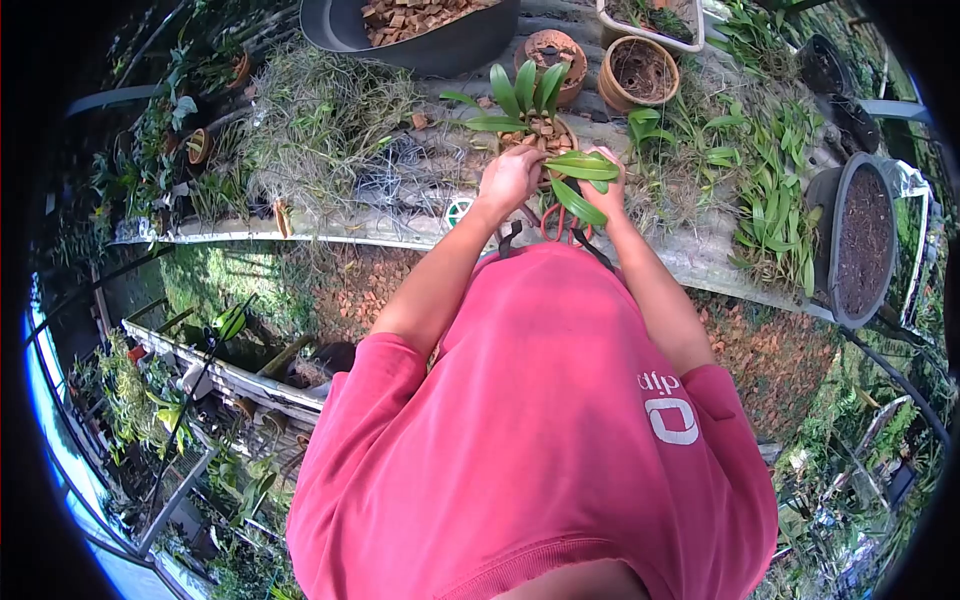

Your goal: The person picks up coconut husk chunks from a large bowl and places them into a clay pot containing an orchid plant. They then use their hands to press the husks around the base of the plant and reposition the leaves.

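Note:
Just in front of my waist, both hands are at a small orchid plant (580,166) with broad green leaves, one of them hanging down. My left hand (512,178) is closed, its fingertips at the base of the leaves. On the other side my right hand (608,190) is closed around the leaves, which partly cover its fingers. Right behind the hands stands a clay pot filled with wood chips (545,135); another orchid (520,95) with upright leaves grows in it. Red looped handles (558,215) of a tool show below the hands, the rest hidden.
A large black tub (430,50) of wood chips stands behind, beside two clay pots (638,75). Thin wire (395,180) and a grey-green plant heap (325,125) lie to the left. At right are leafy plants (775,220) and a dark tub of soil (862,240) by the bench edge.

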{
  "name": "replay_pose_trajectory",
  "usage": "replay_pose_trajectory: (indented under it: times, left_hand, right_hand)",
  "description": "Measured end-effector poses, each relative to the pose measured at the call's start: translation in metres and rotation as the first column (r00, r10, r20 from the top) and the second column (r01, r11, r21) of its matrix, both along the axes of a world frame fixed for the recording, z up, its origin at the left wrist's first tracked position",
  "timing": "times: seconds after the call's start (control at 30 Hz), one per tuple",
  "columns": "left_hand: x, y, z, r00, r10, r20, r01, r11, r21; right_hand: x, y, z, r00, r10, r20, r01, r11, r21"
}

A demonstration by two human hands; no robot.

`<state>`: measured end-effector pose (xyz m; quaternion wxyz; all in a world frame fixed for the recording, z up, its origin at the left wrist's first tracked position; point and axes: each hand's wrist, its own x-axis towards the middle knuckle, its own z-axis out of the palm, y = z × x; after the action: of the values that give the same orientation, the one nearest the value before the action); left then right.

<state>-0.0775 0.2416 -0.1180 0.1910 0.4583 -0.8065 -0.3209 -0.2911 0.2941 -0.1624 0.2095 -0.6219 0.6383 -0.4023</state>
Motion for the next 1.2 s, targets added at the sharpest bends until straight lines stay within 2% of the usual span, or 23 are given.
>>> replay_pose_trajectory:
  times: [0.07, 0.1, 0.2, 0.23, 0.33, 0.37, 0.47, 0.5, 0.6, 0.73, 0.77, 0.87, 0.97, 1.07, 1.1, 1.2]
  left_hand:
    - [0.005, 0.003, 0.0, 1.0, 0.016, -0.025, -0.016, 1.0, 0.009]
    - [0.008, 0.004, 0.001, 0.999, 0.024, -0.047, -0.024, 1.0, -0.001]
    - [0.013, 0.007, 0.003, 0.993, 0.079, -0.085, -0.079, 0.997, 0.001]
    - [0.014, 0.007, 0.003, 0.993, 0.084, -0.083, -0.082, 0.996, 0.022]
    - [0.013, 0.004, 0.003, 0.99, 0.122, -0.07, -0.115, 0.988, 0.101]
    - [0.012, 0.003, 0.003, 0.987, 0.151, -0.06, -0.141, 0.98, 0.138]
    - [0.013, -0.001, 0.0, 0.98, 0.191, -0.048, -0.181, 0.97, 0.161]
    - [0.013, -0.002, -0.001, 0.978, 0.201, -0.051, -0.19, 0.967, 0.171]
    - [0.013, -0.001, -0.001, 0.973, 0.223, -0.064, -0.207, 0.96, 0.19]
    - [0.01, 0.0, 0.003, 0.969, 0.239, -0.065, -0.22, 0.951, 0.217]
    - [0.01, 0.0, 0.002, 0.968, 0.241, -0.072, -0.221, 0.951, 0.217]
    - [0.01, 0.0, 0.005, 0.967, 0.244, -0.069, -0.22, 0.943, 0.251]
    - [0.009, -0.002, 0.005, 0.98, 0.187, -0.065, -0.172, 0.966, 0.196]
    - [0.006, -0.004, -0.002, 0.985, 0.157, -0.069, -0.148, 0.982, 0.12]
    - [0.006, -0.003, 0.0, 0.983, 0.166, -0.08, -0.153, 0.977, 0.146]
    - [0.006, -0.006, 0.011, 0.98, 0.157, -0.12, -0.142, 0.982, 0.122]
  right_hand:
    - [0.002, 0.004, 0.003, 0.978, -0.008, 0.207, 0.013, 1.0, -0.022]
    - [0.002, 0.008, 0.01, 0.972, -0.013, 0.233, 0.02, 0.999, -0.027]
    - [0.003, 0.017, 0.018, 0.922, -0.042, 0.385, -0.019, 0.988, 0.152]
    - [0.002, 0.016, 0.016, 0.957, -0.021, 0.29, -0.017, 0.992, 0.125]
    - [0.005, 0.013, 0.013, 0.984, -0.063, 0.164, 0.064, 0.998, -0.002]
    - [0.005, 0.013, 0.013, 0.973, -0.113, 0.203, 0.089, 0.988, 0.125]
    - [0.003, 0.015, 0.023, 0.932, -0.095, 0.351, 0.009, 0.972, 0.237]
    - [0.004, 0.012, 0.02, 0.951, -0.017, 0.309, -0.022, 0.992, 0.121]
    - [0.001, 0.018, 0.018, 0.918, -0.006, 0.396, -0.042, 0.993, 0.113]
    - [0.0, 0.02, 0.023, 0.936, -0.072, 0.344, -0.023, 0.964, 0.264]
    - [0.0, 0.018, 0.022, 0.956, -0.059, 0.288, -0.017, 0.967, 0.256]
    - [0.006, 0.014, 0.028, 0.926, -0.113, 0.359, -0.02, 0.938, 0.346]
    - [0.007, 0.013, 0.022, 0.942, 0.028, 0.336, -0.072, 0.99, 0.119]
    - [-0.001, 0.012, 0.009, 0.961, 0.09, 0.261, -0.121, 0.987, 0.107]
    - [-0.005, 0.01, 0.011, 0.982, 0.129, 0.136, -0.138, 0.989, 0.059]
    - [-0.013, 0.01, 0.01, 0.992, 0.125, -0.015, -0.125, 0.992, 0.007]
